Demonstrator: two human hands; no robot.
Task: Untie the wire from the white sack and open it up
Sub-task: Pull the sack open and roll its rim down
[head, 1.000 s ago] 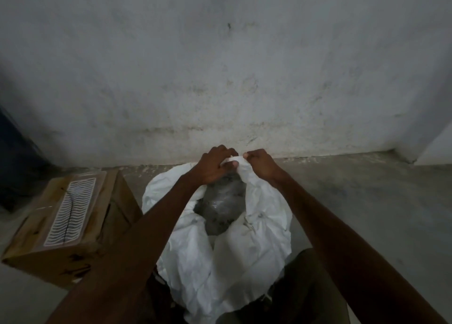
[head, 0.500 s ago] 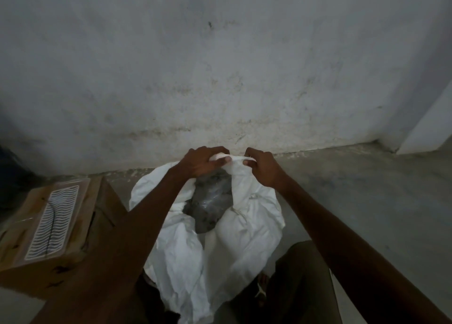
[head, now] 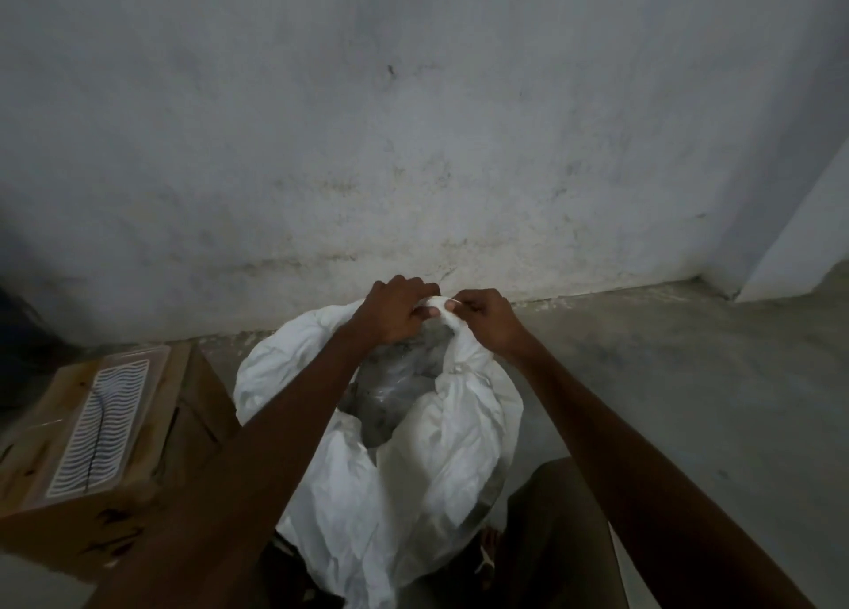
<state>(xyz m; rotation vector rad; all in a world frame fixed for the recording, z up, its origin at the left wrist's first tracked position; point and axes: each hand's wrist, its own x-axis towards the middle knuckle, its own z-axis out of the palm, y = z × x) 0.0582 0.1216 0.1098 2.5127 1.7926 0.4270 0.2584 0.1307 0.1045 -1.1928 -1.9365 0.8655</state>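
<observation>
A crumpled white sack (head: 427,480) stands on the floor between my knees, close to the wall. Its mouth gapes in the middle, and a grey clear plastic liner (head: 395,388) shows inside. My left hand (head: 390,312) and my right hand (head: 487,319) both pinch the far rim of the sack, which is bunched into a small twist between my fingertips. The two hands almost touch. No wire is visible; my fingers may hide it.
A brown cardboard box (head: 92,452) with a white patterned label sits on the floor to the left of the sack. A stained grey wall (head: 413,149) rises just behind the sack. Bare concrete floor (head: 689,378) stretches to the right.
My hands have drawn closer together on the far rim, bunching it into a tighter twist. The view has shifted slightly.
</observation>
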